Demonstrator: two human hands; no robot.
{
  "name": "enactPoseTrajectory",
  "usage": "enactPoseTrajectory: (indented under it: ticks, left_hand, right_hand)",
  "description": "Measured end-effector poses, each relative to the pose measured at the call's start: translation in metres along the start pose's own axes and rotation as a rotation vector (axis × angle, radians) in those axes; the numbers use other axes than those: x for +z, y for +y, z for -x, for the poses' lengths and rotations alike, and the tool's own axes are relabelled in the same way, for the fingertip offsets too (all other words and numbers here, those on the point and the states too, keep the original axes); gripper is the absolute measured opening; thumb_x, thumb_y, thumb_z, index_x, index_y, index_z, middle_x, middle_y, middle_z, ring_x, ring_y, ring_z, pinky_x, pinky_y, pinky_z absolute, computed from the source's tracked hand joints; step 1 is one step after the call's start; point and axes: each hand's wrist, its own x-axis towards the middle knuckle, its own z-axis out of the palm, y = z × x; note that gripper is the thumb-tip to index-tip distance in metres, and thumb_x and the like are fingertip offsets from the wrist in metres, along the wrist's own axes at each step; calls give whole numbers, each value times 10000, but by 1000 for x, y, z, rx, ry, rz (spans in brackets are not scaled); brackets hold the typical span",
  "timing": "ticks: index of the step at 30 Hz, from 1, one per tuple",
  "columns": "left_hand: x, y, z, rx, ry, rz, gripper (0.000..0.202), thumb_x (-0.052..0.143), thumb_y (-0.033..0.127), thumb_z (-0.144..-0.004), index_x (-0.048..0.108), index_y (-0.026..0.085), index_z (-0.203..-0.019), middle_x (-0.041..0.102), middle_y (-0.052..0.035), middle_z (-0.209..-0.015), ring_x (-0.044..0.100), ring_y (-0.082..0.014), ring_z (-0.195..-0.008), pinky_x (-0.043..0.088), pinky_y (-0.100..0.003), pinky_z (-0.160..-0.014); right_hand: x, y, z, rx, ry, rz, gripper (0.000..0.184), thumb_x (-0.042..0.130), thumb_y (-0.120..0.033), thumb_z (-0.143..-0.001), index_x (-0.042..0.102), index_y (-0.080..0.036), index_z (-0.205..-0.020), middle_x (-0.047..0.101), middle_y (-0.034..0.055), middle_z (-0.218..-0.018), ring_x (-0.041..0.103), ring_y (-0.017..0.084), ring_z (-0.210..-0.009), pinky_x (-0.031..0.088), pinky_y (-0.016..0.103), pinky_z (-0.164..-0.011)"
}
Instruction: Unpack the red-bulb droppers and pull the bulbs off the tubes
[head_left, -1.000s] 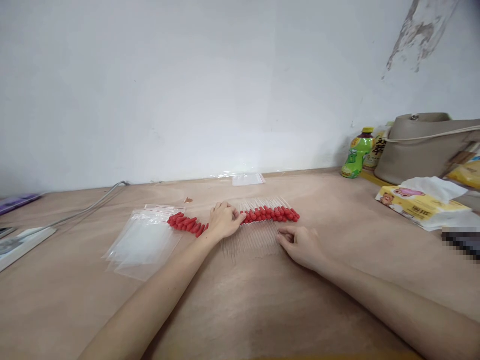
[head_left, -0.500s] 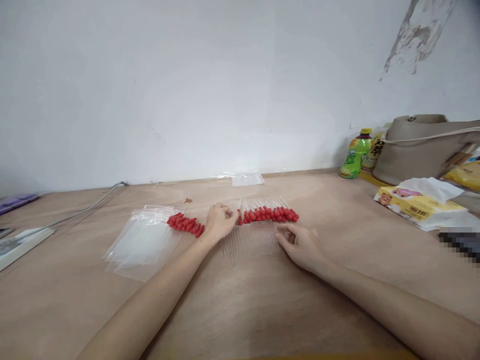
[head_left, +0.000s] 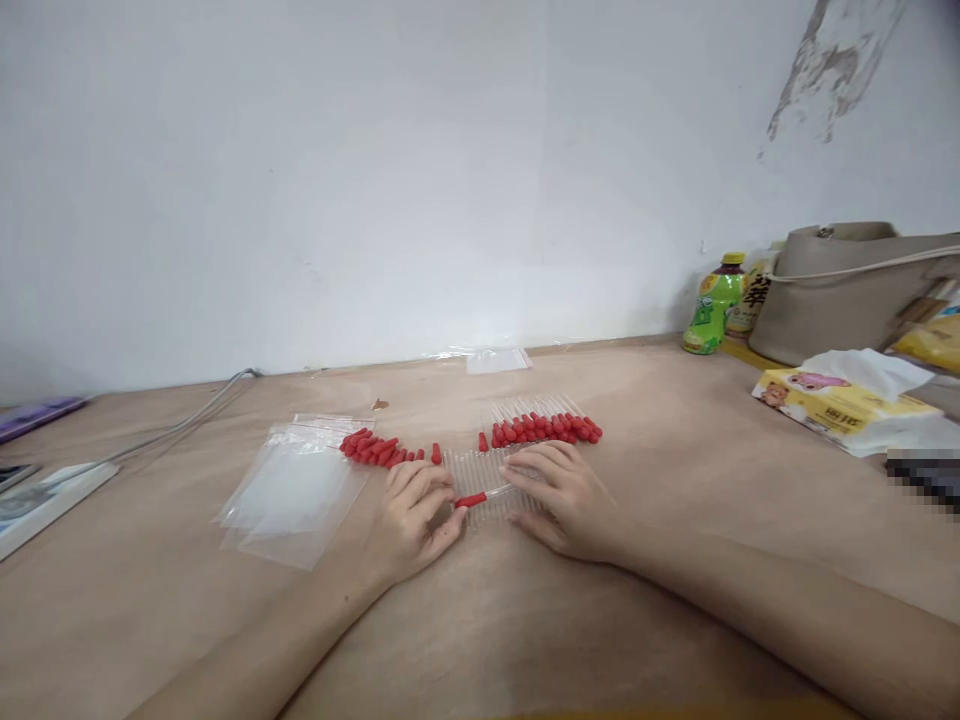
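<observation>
A dropper with a red rubber bulb (head_left: pixel 471 500) and a clear tube (head_left: pixel 496 491) lies nearly level between my hands. My left hand (head_left: pixel 415 520) pinches the bulb end between thumb and fingers. At the other end, my right hand (head_left: pixel 564 495) has its fingers closed around the clear tube, whose far part is hidden. Underneath is a row of clear tubes (head_left: pixel 472 467), side by side on the table. Behind my right hand lies a row of red-bulbed droppers (head_left: pixel 546 428). More red bulbs (head_left: pixel 371 448) form a curved row beyond my left hand.
Clear zip bags (head_left: pixel 289 490) lie fanned at the left, with another bag (head_left: pixel 497 361) by the wall. A grey cable (head_left: pixel 187 408) runs across the far left. At the right stand a green bottle (head_left: pixel 714 305), a tissue pack (head_left: pixel 840 400) and a beige bag (head_left: pixel 840 290).
My left hand has come down and left from the bulbs, now with a red bulb in it. My right hand has shifted left onto the tube, and bulb and tube now lie end to end.
</observation>
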Motion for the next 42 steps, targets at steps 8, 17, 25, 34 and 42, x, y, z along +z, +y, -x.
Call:
enactPoseTrajectory:
  ticks: [8,17,25,34,42]
  left_hand:
    - [11,3,0,-21,4,31,151,580,200,-744,576,157,-889,624,-75,-884,539,-208,-876,426,-397,-796]
    - [25,4,1,121,-41,88,158,579,180,-792,594,177,-949,678,-27,-909,597,-172,-936,413,-391,-929]
    - [21,11,-3,176,-29,96,122,549,143,-796,594,155,-909,691,-34,-901,597,-188,-991,344,-429,-1013]
    - [14,14,2,147,-146,156,109,494,126,-811,589,152,-858,684,-28,-830,574,-187,-1036,142,-468,-1098]
    - [8,16,-1,120,-200,198,149,444,131,-833,591,159,-830,678,-17,-750,587,-185,-1014,126,-467,-1098]
  right_hand:
    - [11,-4,1,81,48,-31,110,538,-228,-822,635,-193,-784,647,15,-822,519,163,-832,340,386,-848]
    - [11,-10,0,41,41,-101,125,532,-258,-825,639,-194,-821,671,3,-811,549,161,-834,338,394,-886]
    - [20,-7,3,-59,27,-132,175,485,-212,-854,635,-154,-923,680,51,-946,598,162,-925,465,315,-837]
    - [15,-10,5,-147,4,-152,173,452,-192,-869,614,-132,-861,679,74,-895,596,154,-972,458,294,-929]
    - [15,-10,6,-202,20,-109,143,465,-166,-861,594,-109,-889,670,75,-888,573,155,-1011,425,306,-981]
